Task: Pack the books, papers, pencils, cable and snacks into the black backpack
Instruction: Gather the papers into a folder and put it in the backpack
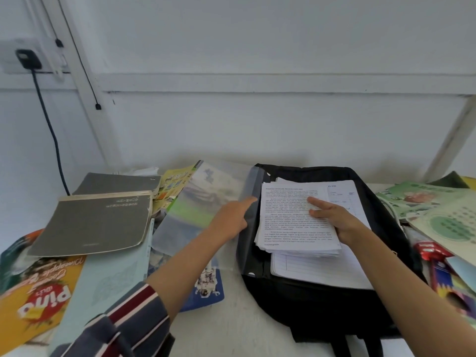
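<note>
1. Nearest the camera, a striped sleeve (123,323) is seen at the lower left, with the forearm reaching up toward the middle of the white table (231,328).
2. At the far left, an orange snack packet (38,302) is laid beneath a pale blue book (110,274), and two grey books (95,220) are stacked above them.
3. A clear plastic folder cover (206,199) is held open by the left hand (233,217), its index finger stretched out onto the cover's edge; whether the cover is actually gripped cannot be told.
4. The black backpack (322,302) is laid flat on the table, right of centre.
5. A stack of printed papers (291,222) is rested on the backpack and is grasped by the right hand (332,220), the thumb pressed on the top sheet.
6. At the far right, a box of coloured pencils (443,271) is laid beside green-printed booklets (438,210).
</note>
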{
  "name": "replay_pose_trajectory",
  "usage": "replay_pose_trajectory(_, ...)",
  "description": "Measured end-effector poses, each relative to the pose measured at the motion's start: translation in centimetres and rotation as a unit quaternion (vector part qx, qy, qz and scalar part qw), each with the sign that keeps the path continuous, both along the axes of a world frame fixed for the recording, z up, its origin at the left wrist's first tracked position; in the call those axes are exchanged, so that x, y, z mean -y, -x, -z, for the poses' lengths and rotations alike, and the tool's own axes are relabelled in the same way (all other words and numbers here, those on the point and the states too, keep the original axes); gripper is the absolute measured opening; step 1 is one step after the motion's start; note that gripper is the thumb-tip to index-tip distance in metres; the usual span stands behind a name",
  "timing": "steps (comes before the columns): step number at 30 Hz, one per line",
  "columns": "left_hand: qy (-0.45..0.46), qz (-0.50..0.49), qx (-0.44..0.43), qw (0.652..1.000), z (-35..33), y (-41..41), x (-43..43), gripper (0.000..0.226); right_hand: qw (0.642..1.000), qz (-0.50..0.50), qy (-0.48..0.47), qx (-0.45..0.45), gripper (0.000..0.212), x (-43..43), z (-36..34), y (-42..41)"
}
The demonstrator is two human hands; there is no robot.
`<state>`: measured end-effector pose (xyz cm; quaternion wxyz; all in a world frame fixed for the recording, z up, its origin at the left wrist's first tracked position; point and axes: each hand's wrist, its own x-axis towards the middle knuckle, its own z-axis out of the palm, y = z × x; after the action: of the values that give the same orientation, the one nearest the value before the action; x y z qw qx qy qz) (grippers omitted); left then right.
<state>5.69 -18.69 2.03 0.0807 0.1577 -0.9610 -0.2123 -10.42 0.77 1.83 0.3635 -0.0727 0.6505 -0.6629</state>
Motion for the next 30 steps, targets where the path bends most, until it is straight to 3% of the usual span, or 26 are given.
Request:
replay_pose_trajectory(4,-0.014,-0.005,-0.007,1.000,-0.7,0.4,0.4,0.027,1.000,0.000,-0.002,-0.002,0.043,-0.1,0.0,0.0)
replay_pose_trajectory(8,-0.064,-0.035,-0.016,0.997,-0.1,0.1,1.6,0.035,1.000,0.002,0.002,0.000,0.043,-0.1,0.0,-0.2)
replay_pose_trajectory(10,-0.091,-0.033,0.016,0.995,-0.3,-0.5,1.8,0.018,1.000,0.001,0.007,0.001,0.043,-0.1,-0.2,-0.2)
replay_pose_trajectory(13,-0.107,-0.015,0.064,0.992,-0.8,-1.5,2.3,0.072,1.000,0.002,0.011,0.001,0.043,-0.2,-0.5,-0.4)
replay_pose_trajectory(14,-0.115,-0.011,0.061,0.991,-0.8,-1.6,2.4,0.081,1.000,0.004,0.016,0.002,0.043,-0.2,-0.7,-0.5)
replay_pose_trajectory(25,-0.112,0.002,0.032,0.993,-3.0,-1.3,1.2,0.087,0.998,0.026,0.048,-0.033,0.045,1.0,-2.4,-1.5)
replay_pose_trajectory(27,-0.086,0.006,0.049,0.995,-3.4,-1.1,1.1,0.077,0.998,0.027,0.055,-0.030,0.045,1.4,-2.8,-1.8)
replay_pose_trajectory(29,-0.091,0.015,0.042,0.995,-3.5,-0.8,1.3,0.041,0.997,0.029,0.061,-0.031,0.044,1.9,-3.1,-2.2)
replay_pose_trajectory(30,-0.097,0.021,0.033,0.995,-3.6,-0.8,1.2,0.034,0.997,0.032,0.065,-0.031,0.044,2.0,-3.2,-2.3)
